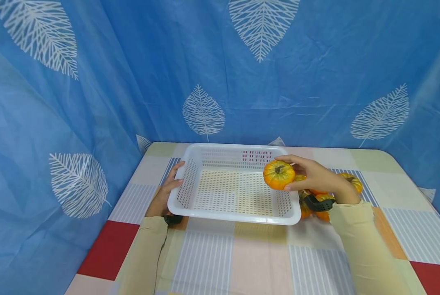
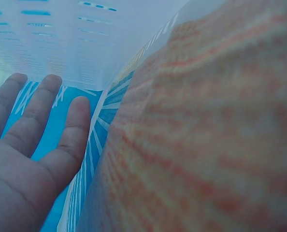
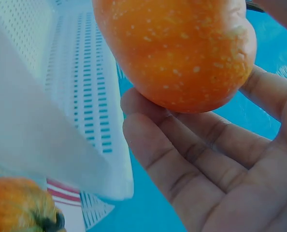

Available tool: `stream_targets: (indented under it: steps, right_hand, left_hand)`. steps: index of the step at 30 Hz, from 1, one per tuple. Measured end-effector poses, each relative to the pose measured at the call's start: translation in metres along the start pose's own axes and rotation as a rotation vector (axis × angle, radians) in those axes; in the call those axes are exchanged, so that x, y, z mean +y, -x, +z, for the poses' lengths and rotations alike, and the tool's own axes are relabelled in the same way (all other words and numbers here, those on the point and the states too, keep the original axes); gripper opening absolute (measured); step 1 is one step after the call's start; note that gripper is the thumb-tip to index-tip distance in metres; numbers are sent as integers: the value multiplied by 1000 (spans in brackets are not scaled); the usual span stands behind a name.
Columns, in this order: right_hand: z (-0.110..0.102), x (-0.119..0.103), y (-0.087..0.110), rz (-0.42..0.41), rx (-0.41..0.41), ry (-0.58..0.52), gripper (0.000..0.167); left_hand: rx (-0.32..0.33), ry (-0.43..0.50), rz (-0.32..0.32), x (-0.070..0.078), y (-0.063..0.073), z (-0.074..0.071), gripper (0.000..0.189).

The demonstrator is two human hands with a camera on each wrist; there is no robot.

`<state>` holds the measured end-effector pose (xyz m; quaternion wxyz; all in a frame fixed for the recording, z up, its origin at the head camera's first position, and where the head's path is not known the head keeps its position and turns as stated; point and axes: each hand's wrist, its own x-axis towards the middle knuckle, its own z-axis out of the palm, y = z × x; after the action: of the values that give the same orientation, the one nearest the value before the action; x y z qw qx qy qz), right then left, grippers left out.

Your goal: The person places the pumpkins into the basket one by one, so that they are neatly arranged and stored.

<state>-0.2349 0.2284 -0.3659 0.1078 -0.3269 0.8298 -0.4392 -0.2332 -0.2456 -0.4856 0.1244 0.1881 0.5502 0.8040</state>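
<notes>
While the right hand (image 1: 313, 176) pinches one pumpkin (image 1: 278, 175) at the right rim of the basket (image 1: 234, 218), the left hand (image 1: 167, 191) is spread at its left; none shows inside yet; other pumpkins (image 1: 352, 182) lie on the desk (image 1: 212, 262); work seems barely begun.

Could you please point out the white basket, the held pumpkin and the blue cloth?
White basket (image 1: 234, 217), head view: near rim, middle.
Held pumpkin (image 3: 177, 53), right wrist view: speckled orange side.
Blue cloth (image 1: 220, 69), head view: bare part between printed leaves.
</notes>
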Motion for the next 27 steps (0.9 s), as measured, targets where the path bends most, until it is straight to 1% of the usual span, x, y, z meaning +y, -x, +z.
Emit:
stream_targets:
  steps: [4, 9, 13, 17, 20, 24, 27]
  right_hand:
    - [3, -3, -12, 2, -37, -11, 76]
    - [7, -3, -25, 38, -75, -28, 78]
    - [10, -2, -35, 57, -88, -23, 79]
    - [13, -1, -44, 46, -105, -28, 79]
    - [15, -2, -51, 40, -114, -42, 78]
    - [18, -5, -60, 67, -123, -56, 77]
    - [21, -6, -68, 72, -132, -65, 77]
  left_hand:
    - [15, 0, -7, 1, 0, 1, 57]
    - [48, -15, -28, 2, 0, 2, 59]
    - [88, -50, -62, 2, 0, 3, 63]
    - [108, -83, -79, 1, 1, 4, 66]
    - [95, -74, -59, 1, 1, 3, 63]
    - [37, -29, -6, -1, 0, 0, 58]
    - [31, -28, -7, 0, 0, 0, 58]
